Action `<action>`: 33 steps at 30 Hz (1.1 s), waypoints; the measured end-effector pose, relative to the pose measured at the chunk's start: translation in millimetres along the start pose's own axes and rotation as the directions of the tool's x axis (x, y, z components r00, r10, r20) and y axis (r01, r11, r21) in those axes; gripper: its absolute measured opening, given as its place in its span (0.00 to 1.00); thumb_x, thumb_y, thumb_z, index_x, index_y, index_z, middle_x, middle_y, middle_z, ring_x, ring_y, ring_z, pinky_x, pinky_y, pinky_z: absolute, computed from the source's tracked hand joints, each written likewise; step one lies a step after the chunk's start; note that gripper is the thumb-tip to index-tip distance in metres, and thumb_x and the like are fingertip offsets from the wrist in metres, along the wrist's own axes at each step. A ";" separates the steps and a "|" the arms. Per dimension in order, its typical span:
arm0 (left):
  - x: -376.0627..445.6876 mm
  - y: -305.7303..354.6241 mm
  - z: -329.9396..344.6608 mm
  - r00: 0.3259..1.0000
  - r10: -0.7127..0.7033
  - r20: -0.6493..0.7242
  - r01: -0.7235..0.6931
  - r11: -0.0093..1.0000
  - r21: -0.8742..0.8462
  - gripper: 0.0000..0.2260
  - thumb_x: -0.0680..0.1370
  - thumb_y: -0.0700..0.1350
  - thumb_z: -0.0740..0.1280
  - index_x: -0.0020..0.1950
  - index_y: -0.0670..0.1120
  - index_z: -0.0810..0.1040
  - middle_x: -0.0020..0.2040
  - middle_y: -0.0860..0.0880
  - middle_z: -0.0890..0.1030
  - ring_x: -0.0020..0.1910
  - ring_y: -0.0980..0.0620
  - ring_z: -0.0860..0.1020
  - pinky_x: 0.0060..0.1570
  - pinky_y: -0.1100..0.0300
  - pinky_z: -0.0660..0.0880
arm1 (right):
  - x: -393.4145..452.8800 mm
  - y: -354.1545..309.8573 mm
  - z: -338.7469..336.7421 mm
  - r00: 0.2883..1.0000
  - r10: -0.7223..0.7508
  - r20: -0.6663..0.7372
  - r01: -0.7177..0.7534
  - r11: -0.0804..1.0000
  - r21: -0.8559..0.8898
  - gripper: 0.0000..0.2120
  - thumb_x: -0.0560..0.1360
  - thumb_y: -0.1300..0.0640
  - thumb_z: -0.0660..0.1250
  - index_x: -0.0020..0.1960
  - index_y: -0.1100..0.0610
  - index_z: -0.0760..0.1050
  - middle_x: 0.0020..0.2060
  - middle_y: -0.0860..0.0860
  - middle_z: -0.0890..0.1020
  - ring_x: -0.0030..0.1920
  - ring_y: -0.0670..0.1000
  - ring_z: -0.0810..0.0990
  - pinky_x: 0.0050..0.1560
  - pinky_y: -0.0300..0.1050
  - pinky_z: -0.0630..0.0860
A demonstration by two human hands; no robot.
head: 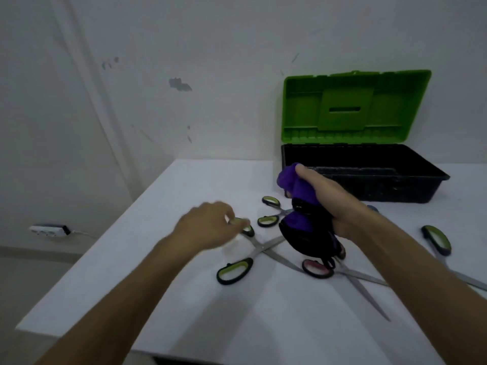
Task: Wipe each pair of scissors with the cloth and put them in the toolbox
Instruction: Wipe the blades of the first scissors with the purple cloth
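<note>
Now the left hand [208, 225] pinches the upper handle of the green scissors [259, 250] at frame centre, blades running lower right, while the right hand [325, 200] grips the cloth [297, 206] below the open toolbox [432, 177].

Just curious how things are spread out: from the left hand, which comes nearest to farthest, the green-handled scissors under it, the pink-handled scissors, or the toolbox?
1. Green-handled scissors, at the left hand's fingertips.
2. Pink-handled scissors, to its right, nearer the camera.
3. Toolbox, far right, by the wall.
</note>
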State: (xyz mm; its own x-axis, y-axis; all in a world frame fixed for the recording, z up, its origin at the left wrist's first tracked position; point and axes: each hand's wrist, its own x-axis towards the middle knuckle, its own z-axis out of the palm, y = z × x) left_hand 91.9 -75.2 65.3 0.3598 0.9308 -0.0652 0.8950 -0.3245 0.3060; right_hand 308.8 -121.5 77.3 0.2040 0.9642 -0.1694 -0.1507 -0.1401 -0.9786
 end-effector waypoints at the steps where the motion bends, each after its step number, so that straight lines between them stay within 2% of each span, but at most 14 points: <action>1: -1.5 4.9 15.8 0.996 -0.045 0.082 0.034 0.991 0.130 0.27 0.73 0.71 0.60 0.60 0.54 0.78 0.58 0.52 0.81 0.56 0.48 0.79 0.56 0.54 0.75 | -2.2 -0.9 -5.3 1.000 0.028 -0.013 -0.028 1.000 -0.010 0.16 0.77 0.42 0.63 0.55 0.53 0.78 0.46 0.54 0.82 0.41 0.53 0.82 0.37 0.44 0.79; 4: -6.2 22.3 49.6 0.995 -0.044 0.092 0.018 0.965 0.263 0.28 0.73 0.69 0.62 0.62 0.49 0.75 0.60 0.50 0.78 0.59 0.47 0.77 0.54 0.55 0.72 | -10.3 -3.9 -12.2 1.000 0.010 -0.023 -0.014 0.989 -0.145 0.12 0.79 0.45 0.60 0.51 0.52 0.76 0.39 0.52 0.80 0.31 0.49 0.78 0.30 0.41 0.73; 9: 1.0 24.8 66.7 0.999 0.010 0.051 -0.021 0.977 0.214 0.15 0.79 0.53 0.65 0.63 0.49 0.75 0.59 0.48 0.79 0.57 0.47 0.77 0.54 0.54 0.74 | -16.7 -5.0 -19.9 0.969 -0.209 0.132 0.247 0.845 -0.474 0.09 0.82 0.51 0.58 0.56 0.47 0.76 0.45 0.50 0.82 0.37 0.47 0.78 0.36 0.41 0.73; 12: 2.3 10.1 66.2 0.997 -0.032 0.077 0.024 0.995 0.097 0.14 0.79 0.49 0.64 0.64 0.48 0.74 0.58 0.48 0.79 0.57 0.47 0.77 0.55 0.55 0.75 | -18.1 -4.1 -23.4 0.949 -0.257 0.181 0.314 0.764 -0.563 0.10 0.82 0.50 0.57 0.56 0.46 0.77 0.44 0.48 0.82 0.35 0.43 0.78 0.35 0.37 0.72; 14: -0.5 0.1 61.6 0.993 -0.054 0.104 0.056 0.998 -0.020 0.14 0.80 0.48 0.64 0.64 0.47 0.74 0.59 0.48 0.79 0.56 0.48 0.78 0.55 0.57 0.75 | -18.8 -3.4 -24.7 0.944 -0.276 0.178 0.328 0.759 -0.562 0.11 0.82 0.49 0.56 0.56 0.47 0.77 0.46 0.49 0.83 0.37 0.47 0.80 0.37 0.39 0.73; 16: -7.4 -8.3 57.9 0.986 -0.053 0.158 0.096 0.956 -0.278 0.12 0.81 0.46 0.63 0.63 0.46 0.74 0.55 0.48 0.79 0.46 0.50 0.84 0.47 0.60 0.77 | -17.3 -1.2 -27.2 0.936 -0.303 0.180 0.351 0.757 -0.551 0.12 0.82 0.49 0.55 0.58 0.47 0.77 0.49 0.49 0.82 0.44 0.51 0.81 0.40 0.43 0.74; 17: -12.8 -11.0 55.1 0.981 -0.052 0.184 0.128 0.893 -0.431 0.10 0.81 0.44 0.63 0.62 0.45 0.74 0.53 0.47 0.78 0.40 0.50 0.85 0.44 0.60 0.79 | -16.8 1.1 -28.4 0.919 -0.336 0.207 0.393 0.729 -0.561 0.12 0.82 0.50 0.56 0.60 0.46 0.75 0.51 0.48 0.81 0.45 0.50 0.81 0.39 0.41 0.75; 19: -23.5 -14.5 47.7 0.980 -0.046 0.196 0.162 0.757 -0.633 0.08 0.81 0.42 0.63 0.60 0.44 0.74 0.50 0.47 0.76 0.36 0.48 0.85 0.43 0.55 0.82 | -17.8 6.6 -28.7 0.827 -0.481 0.291 0.545 0.559 -0.625 0.13 0.82 0.53 0.58 0.65 0.45 0.72 0.54 0.44 0.78 0.48 0.43 0.78 0.42 0.36 0.74; 21: -29.1 -13.5 42.0 0.987 -0.019 0.157 0.127 0.687 -0.716 0.05 0.81 0.41 0.63 0.57 0.44 0.75 0.51 0.48 0.77 0.34 0.48 0.84 0.44 0.52 0.82 | -17.3 14.5 -28.0 0.663 -0.653 0.367 0.668 0.294 -0.684 0.17 0.81 0.55 0.59 0.69 0.49 0.71 0.56 0.45 0.75 0.52 0.42 0.75 0.49 0.36 0.72; 23: -28.3 -5.7 40.2 0.998 0.018 0.055 0.027 0.702 -0.712 0.03 0.81 0.42 0.63 0.53 0.45 0.74 0.53 0.49 0.80 0.33 0.50 0.83 0.41 0.54 0.81 | -12.4 27.8 -28.7 0.521 -0.725 0.451 0.709 0.073 -0.702 0.19 0.80 0.54 0.59 0.70 0.53 0.71 0.57 0.47 0.74 0.53 0.46 0.74 0.53 0.39 0.72; 25: -18.8 5.0 46.1 0.995 0.076 -0.059 -0.096 0.776 -0.623 0.03 0.81 0.42 0.61 0.54 0.48 0.73 0.47 0.52 0.83 0.34 0.51 0.81 0.40 0.54 0.80 | -6.5 44.0 -31.8 0.469 -0.729 0.498 0.677 -0.066 -0.733 0.20 0.79 0.56 0.62 0.70 0.54 0.70 0.57 0.49 0.76 0.50 0.50 0.74 0.50 0.47 0.74; 28: 4.6 21.5 66.4 0.974 0.173 -0.144 -0.216 0.894 -0.393 0.05 0.79 0.46 0.58 0.53 0.52 0.72 0.39 0.53 0.82 0.37 0.49 0.80 0.43 0.46 0.79 | 2.0 63.9 -40.7 0.509 -0.724 0.467 0.608 -0.082 -0.790 0.26 0.76 0.59 0.68 0.72 0.53 0.66 0.53 0.49 0.78 0.45 0.49 0.72 0.45 0.48 0.74; 30: 18.9 32.4 80.9 0.962 0.181 -0.207 -0.238 0.925 -0.298 0.06 0.80 0.49 0.58 0.54 0.54 0.73 0.39 0.52 0.81 0.38 0.49 0.79 0.43 0.46 0.79 | 7.6 72.1 -48.2 0.516 -0.710 0.478 0.611 -0.085 -0.787 0.23 0.77 0.56 0.67 0.71 0.54 0.69 0.54 0.50 0.79 0.47 0.49 0.74 0.47 0.48 0.75; 33: 31.0 46.2 95.9 0.943 0.188 -0.273 -0.284 0.883 -0.373 0.09 0.82 0.52 0.59 0.58 0.53 0.75 0.44 0.53 0.83 0.41 0.52 0.80 0.44 0.49 0.79 | 12.0 82.6 -54.1 0.519 -0.679 0.520 0.584 -0.162 -0.795 0.18 0.78 0.51 0.61 0.66 0.55 0.75 0.56 0.53 0.79 0.49 0.54 0.78 0.45 0.51 0.78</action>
State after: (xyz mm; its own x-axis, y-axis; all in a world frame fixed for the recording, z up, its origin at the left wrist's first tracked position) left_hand 169.7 -77.5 -13.7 0.4358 0.8630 0.2555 0.5896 -0.4882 0.6435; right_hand 351.1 -133.7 -11.9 -0.2945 0.7125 0.6369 0.9127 0.4072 -0.0335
